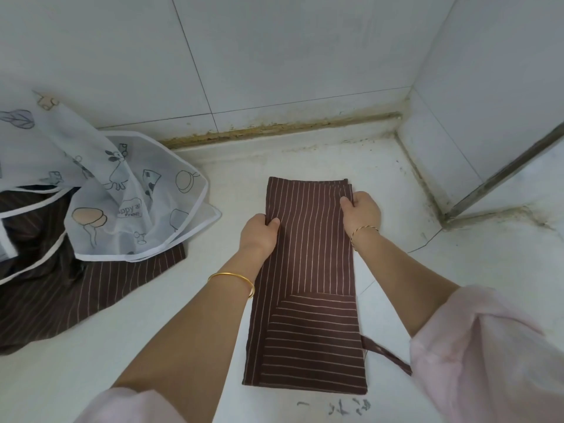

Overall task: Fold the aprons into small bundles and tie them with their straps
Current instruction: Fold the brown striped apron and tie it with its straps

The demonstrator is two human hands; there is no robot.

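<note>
The left hand (259, 232) and right hand (361, 209) are each pinching a side edge of the long folded brown pinstriped fabric apron (308, 285), which is lying on the white worktop (183, 315).

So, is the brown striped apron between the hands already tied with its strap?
No, the brown striped apron lies as a long flat fold, its strap trailing loose beside it.

Bare counter (457, 285) right of my folded apron (308, 270); loose apron pile (122, 209) crowds the left, tiled walls (274, 56) box the back.
</note>
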